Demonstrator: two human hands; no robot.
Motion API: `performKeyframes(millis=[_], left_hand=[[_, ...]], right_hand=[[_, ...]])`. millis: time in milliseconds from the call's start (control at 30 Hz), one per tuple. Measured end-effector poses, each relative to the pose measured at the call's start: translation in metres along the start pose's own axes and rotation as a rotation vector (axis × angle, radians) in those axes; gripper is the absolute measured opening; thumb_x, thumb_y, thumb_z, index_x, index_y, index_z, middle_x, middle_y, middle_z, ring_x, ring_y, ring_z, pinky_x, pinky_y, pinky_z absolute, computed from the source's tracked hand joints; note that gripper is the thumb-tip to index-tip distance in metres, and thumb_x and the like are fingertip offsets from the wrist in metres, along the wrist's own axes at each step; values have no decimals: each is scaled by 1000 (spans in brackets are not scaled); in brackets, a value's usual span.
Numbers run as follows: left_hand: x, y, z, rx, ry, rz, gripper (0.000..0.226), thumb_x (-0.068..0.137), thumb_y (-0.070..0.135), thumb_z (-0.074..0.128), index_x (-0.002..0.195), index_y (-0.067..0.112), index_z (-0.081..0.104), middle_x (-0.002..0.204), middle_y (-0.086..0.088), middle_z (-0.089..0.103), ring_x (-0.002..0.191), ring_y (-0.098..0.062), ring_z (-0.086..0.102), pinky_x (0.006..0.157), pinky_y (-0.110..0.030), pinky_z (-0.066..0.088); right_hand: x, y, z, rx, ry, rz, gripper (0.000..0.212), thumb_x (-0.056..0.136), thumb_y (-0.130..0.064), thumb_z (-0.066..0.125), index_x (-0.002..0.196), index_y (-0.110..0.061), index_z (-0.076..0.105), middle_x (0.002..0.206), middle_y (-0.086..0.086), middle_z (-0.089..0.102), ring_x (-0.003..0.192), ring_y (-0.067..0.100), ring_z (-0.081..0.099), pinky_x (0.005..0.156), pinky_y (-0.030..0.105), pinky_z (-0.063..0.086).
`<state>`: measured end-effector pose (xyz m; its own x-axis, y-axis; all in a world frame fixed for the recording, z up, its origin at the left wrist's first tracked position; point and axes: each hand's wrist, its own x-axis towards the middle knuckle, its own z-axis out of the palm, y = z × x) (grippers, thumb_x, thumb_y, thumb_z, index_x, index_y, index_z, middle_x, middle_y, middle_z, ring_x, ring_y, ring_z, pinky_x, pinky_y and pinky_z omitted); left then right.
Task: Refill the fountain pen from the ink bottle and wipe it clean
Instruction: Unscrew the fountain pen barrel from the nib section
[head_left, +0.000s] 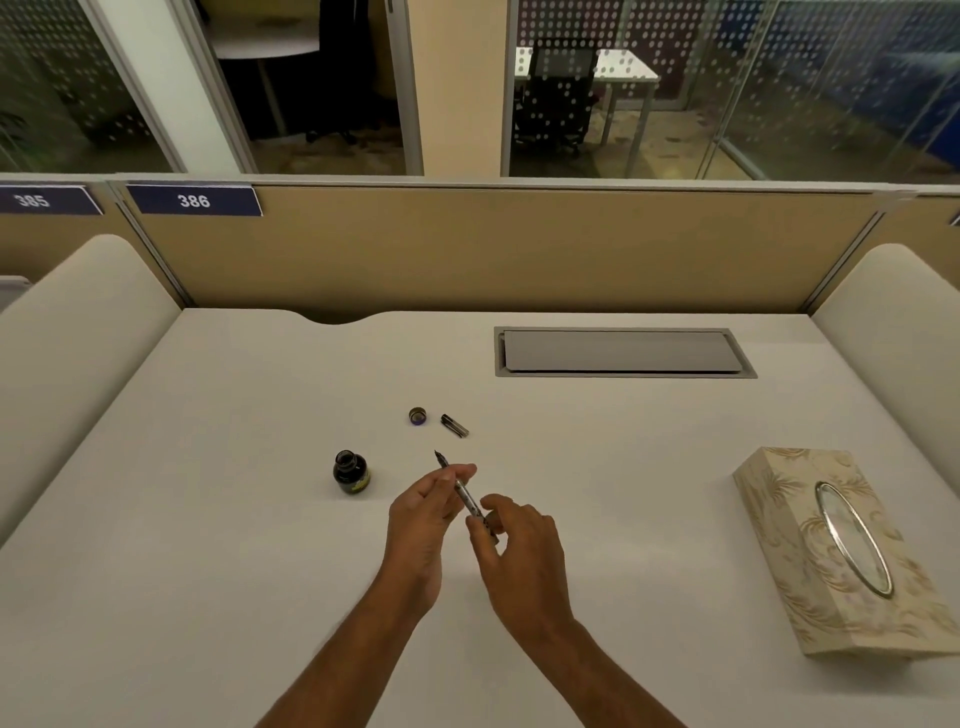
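Observation:
Above the white desk (208, 519) both hands hold the fountain pen (464, 493), nib pointing up and away. My left hand (423, 512) pinches the section near the nib. My right hand (511, 540) grips the rear end with its fingertips. The open ink bottle (351, 472) stands upright to the left of the hands, dark ink inside. Its round lid (417, 415) lies farther back, and a short dark pen part (454, 425), probably the cap, lies beside it.
A patterned tissue box (841, 551) lies on the desk at the right. A grey cable hatch (623, 352) is set into the desk at the back. Cream side dividers and a tan partition enclose the desk.

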<state>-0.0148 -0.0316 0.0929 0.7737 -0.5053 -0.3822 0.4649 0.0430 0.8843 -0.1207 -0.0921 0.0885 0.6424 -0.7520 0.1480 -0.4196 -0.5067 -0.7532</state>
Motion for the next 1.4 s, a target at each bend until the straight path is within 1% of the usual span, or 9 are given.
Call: performKeyframes(millis=[67, 300, 667, 833, 1000, 1067, 1167, 1300, 1400], left_hand=[[2, 2, 3, -27, -13, -13, 27, 105, 15, 51, 113, 5, 75, 115, -7, 79, 119, -24, 69, 112, -42, 47], [1, 8, 10, -116, -65, -18, 28, 104, 12, 50, 119, -1, 71, 117, -11, 78, 116, -21, 71, 106, -39, 51], [-3, 9, 16, -247, -66, -83, 22, 102, 9, 55, 113, 0, 72, 113, -18, 78, 111, -26, 74, 97, -38, 54], [-4, 8, 17, -279, -52, -135, 21, 100, 9, 59, 113, 0, 71, 111, -20, 78, 110, -28, 74, 93, -38, 55], [-3, 11, 17, -331, -88, -154, 24, 102, 11, 56, 118, -1, 69, 116, -21, 76, 112, -29, 74, 87, -34, 61], [-3, 13, 17, -342, -102, -159, 24, 103, 11, 55, 117, -1, 69, 116, -21, 76, 112, -28, 73, 83, -31, 63], [-4, 13, 18, -376, -111, -166, 24, 103, 9, 53, 117, -2, 69, 117, -22, 76, 113, -28, 73, 83, -32, 64], [-3, 15, 16, -380, -132, -176, 24, 103, 9, 52, 117, -1, 69, 118, -21, 75, 113, -28, 73, 83, -31, 63], [-2, 16, 16, -363, -134, -177, 25, 104, 11, 51, 118, 0, 69, 119, -21, 75, 114, -28, 73, 88, -34, 60]], right_hand=[[1, -4, -2, 32, 19, -1, 22, 97, -38, 62, 111, -25, 71, 89, -8, 72, 81, 11, 56, 74, 28, 49], [6, -9, -7, 124, -24, 75, 27, 102, -32, 54, 91, -15, 72, 78, 1, 70, 76, 20, 60, 73, 41, 54], [9, -8, -10, 147, 52, 154, 16, 96, -28, 66, 93, -17, 78, 80, -4, 73, 76, 13, 64, 72, 34, 57], [8, -9, -15, 133, 78, 176, 10, 88, -32, 75, 85, -23, 76, 77, -12, 71, 75, 9, 64, 69, 29, 55], [8, -16, -23, 415, -89, 367, 35, 98, -47, 57, 79, -22, 73, 64, -3, 72, 61, 7, 67, 59, 21, 54], [10, -19, -26, 499, -85, 428, 31, 99, -38, 59, 77, -20, 73, 65, -1, 71, 60, 7, 63, 61, 21, 52], [14, -22, -29, 630, -16, 522, 9, 91, -21, 73, 84, -15, 73, 75, 1, 71, 71, 14, 64, 68, 27, 55], [17, -31, -35, 911, -58, 743, 24, 91, -32, 73, 89, -9, 73, 72, 7, 71, 64, 16, 65, 62, 26, 58], [19, -34, -36, 1032, -63, 834, 15, 94, -17, 70, 89, -4, 74, 73, 12, 69, 60, 16, 62, 59, 24, 58]])
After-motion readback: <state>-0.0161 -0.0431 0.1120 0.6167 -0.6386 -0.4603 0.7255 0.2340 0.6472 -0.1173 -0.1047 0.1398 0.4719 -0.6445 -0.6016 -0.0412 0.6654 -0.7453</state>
